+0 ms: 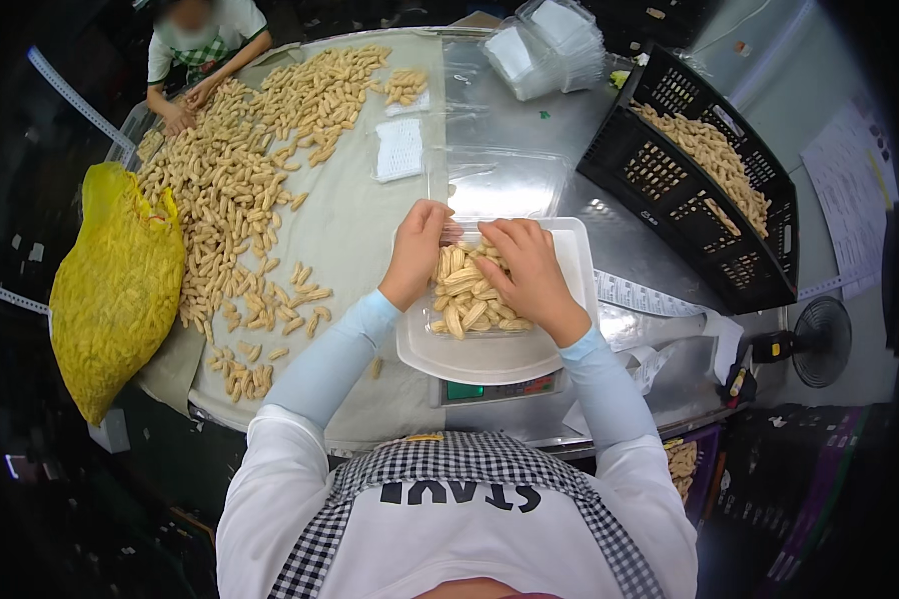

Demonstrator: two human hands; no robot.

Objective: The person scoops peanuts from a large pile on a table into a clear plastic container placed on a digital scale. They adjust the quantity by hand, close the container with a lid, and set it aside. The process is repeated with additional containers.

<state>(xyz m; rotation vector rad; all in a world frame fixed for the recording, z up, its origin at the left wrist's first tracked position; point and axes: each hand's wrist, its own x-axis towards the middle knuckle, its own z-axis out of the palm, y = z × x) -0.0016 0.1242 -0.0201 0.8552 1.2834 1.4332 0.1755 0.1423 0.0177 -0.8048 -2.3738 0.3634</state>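
Note:
Unshelled peanuts fill a clear plastic container that rests in the white tray of a digital scale. My left hand grips the container's far left edge, its thumb side by the rim. Spread over the peanuts at the right is my right hand, fingers bent on the far edge and thumb on the nuts. Beyond the tray lies the container's clear lid or another clear piece; which one I cannot tell.
Loose peanuts are heaped on a cloth at the left, beside a full yellow bag. A co-worker's hands touch the heap's far end. A black crate of peanuts, stacked clear containers, white foam pads and a label strip surround the scale.

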